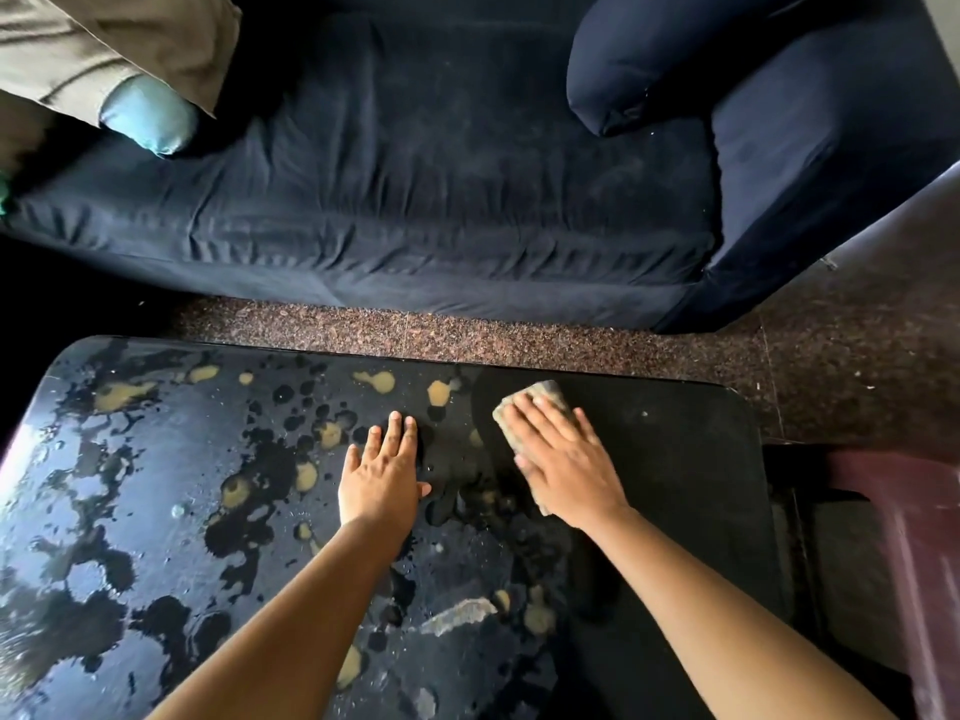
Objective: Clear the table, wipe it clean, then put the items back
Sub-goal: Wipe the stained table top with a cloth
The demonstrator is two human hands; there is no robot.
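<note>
Dark blue sofa (415,200) spans the far side, with a navy cushion (649,59) at its right end and a light blue cushion (148,119) far left. Black table (675,485) near: left part wet with tan puddles (382,380), right part looks dry. Maroon plastic item (909,563) at right edge, cropped — can't tell what it holds. Left hand (382,478) flat on the wet top, fingers straight, holding nothing. Right hand (566,459) presses flat on a grey-tan cloth (540,397) near the table's far edge — fingers straight.

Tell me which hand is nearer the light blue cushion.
Left. The left hand lies flat on the table, below and right of the cushion; the right hand, on the cloth, is farther right.
</note>
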